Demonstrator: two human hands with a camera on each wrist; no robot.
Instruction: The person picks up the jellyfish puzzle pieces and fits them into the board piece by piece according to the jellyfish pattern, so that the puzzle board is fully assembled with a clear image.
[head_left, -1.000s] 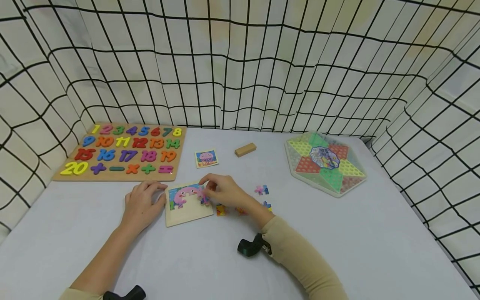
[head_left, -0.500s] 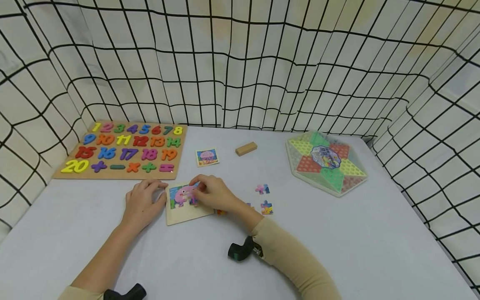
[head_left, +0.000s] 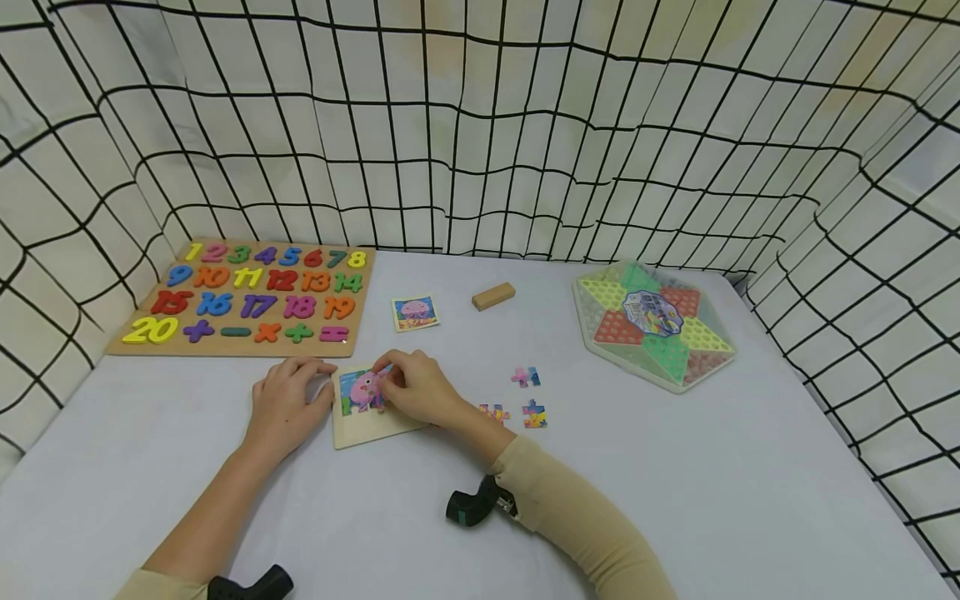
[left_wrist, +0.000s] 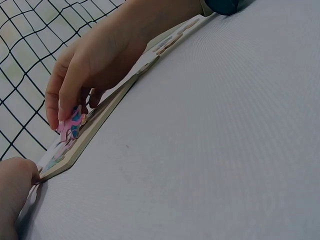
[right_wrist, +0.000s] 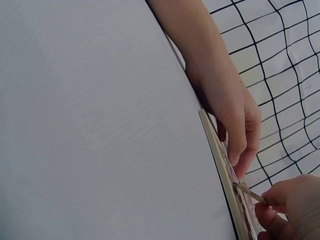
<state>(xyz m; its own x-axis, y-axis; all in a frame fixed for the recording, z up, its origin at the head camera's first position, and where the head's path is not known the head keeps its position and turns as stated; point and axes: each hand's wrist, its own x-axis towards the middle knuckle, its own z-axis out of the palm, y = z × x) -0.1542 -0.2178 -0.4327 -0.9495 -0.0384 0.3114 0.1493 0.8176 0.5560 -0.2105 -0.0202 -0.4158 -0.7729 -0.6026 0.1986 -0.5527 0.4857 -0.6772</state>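
The right hand (head_left: 417, 387) pinches a puzzle piece (left_wrist: 73, 125) at the board (head_left: 366, 431), its upper part partly filled, lower strip bare; the left hand (head_left: 288, 402), fingers relaxed, touches its edge. At least three loose pieces (head_left: 535, 414) lie unplaced on the surface (head_left: 360, 525).

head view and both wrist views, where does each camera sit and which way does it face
Head: on the head, facing forward and down at the jigsaw board; left hand, right hand and both forearms show.
Left wrist: on that wrist, facing along the board; right hand pinches a jigsaw piece, left hand partly shows.
Right wrist: on that wrist, facing the board's edge; both hands show.
Wrist views share board, piece and both hands.
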